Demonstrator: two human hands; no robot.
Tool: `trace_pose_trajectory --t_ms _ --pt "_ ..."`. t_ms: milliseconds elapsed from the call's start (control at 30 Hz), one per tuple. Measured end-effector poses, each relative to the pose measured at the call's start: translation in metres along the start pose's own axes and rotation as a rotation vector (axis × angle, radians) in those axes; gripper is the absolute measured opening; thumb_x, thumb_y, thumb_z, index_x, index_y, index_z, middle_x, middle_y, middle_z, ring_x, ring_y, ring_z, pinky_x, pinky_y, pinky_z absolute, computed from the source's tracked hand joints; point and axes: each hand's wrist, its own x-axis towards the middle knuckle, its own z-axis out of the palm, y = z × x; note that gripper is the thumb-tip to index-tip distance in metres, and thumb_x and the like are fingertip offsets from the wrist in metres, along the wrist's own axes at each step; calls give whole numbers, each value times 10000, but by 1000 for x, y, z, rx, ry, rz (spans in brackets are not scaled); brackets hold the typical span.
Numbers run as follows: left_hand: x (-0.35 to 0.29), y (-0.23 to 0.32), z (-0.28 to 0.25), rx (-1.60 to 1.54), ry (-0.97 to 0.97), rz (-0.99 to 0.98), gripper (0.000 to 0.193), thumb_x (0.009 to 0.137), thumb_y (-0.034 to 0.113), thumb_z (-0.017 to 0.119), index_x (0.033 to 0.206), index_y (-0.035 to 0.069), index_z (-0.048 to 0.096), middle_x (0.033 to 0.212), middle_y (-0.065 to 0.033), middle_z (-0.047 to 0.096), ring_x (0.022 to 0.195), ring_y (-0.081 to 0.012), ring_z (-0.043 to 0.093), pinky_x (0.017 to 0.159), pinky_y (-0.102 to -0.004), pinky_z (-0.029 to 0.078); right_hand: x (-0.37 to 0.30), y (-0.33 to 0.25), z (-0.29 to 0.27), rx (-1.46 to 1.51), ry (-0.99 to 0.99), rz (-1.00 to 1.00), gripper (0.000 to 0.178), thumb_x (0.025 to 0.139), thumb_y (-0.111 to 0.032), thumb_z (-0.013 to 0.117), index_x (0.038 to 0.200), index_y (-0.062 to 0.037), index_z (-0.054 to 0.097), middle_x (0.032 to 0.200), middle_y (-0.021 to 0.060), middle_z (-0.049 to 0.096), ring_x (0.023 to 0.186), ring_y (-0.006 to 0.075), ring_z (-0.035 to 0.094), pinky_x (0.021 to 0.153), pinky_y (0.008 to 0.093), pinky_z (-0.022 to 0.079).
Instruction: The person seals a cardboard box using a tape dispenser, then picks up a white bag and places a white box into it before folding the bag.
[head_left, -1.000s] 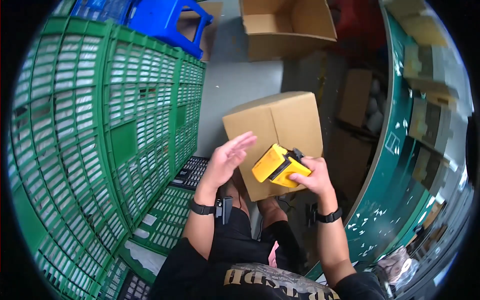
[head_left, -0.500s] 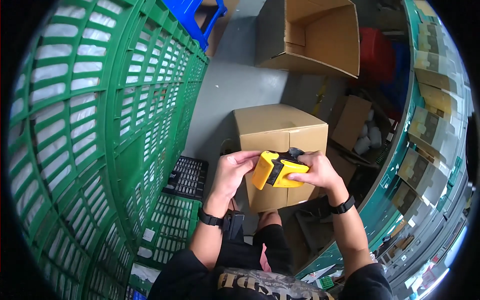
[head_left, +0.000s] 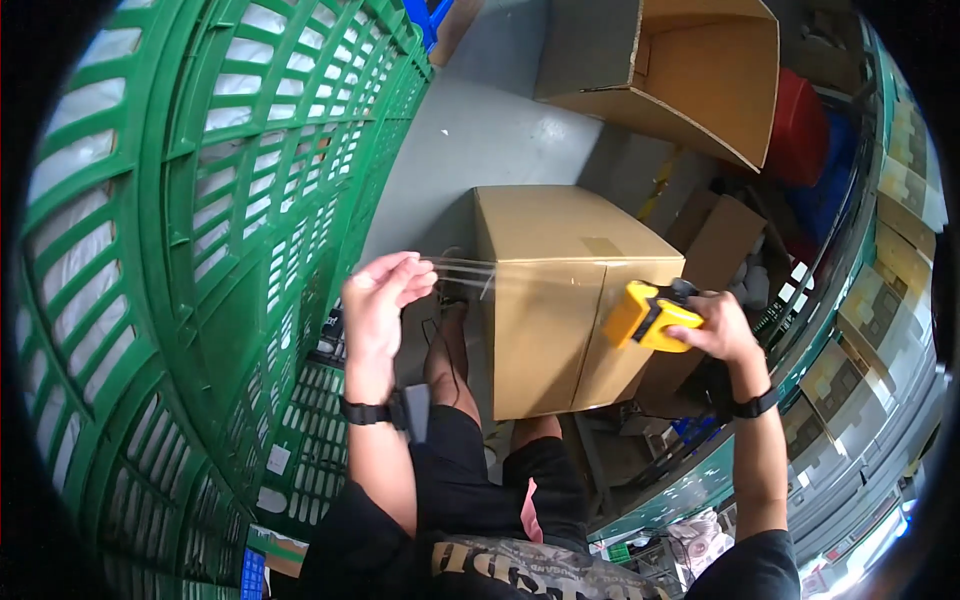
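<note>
A strip of clear packing tape stretches sideways from the fingertips of my left hand, which is closed in a pinch on its end. My right hand is wrapped round a yellow and black tape dispenser. Between my hands stands a closed brown cardboard box, with the tape passing just over its near upper edge. Whether the tape touches the cardboard, I cannot tell. The dispenser is in front of the box's right part, and my left hand is out past its left side.
Tall green plastic crates line the left side. Behind the box, an open cardboard box lies on the grey floor. Stacked cartons run along the right, and a red container stands at the far right.
My hands have moved apart, left hand leftward and right hand with the dispenser rightward. A length of clear tape now spans out from the left fingers. The box appears larger in view.
</note>
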Motion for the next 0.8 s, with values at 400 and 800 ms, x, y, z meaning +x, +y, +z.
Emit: trace_pose_trajectory --t_ms 400,800 --pt "56 -42 -15 164 -78 -108 201 895 68 699 1056 -43 652 945 -132 718 823 -192 712 751 -287 586 17 20 10 108 -65 252 531 786 -476 758 766 42 643 601 150 573 519 248 576 535 349 465" --pt "81 -83 -19 -40 -186 -182 212 891 14 677 1094 -27 633 997 -150 707 864 -211 705 769 -303 578 19 41 9 71 -96 283 528 778 -471 766 764 45 656 580 132 576 513 210 578 522 342 464"
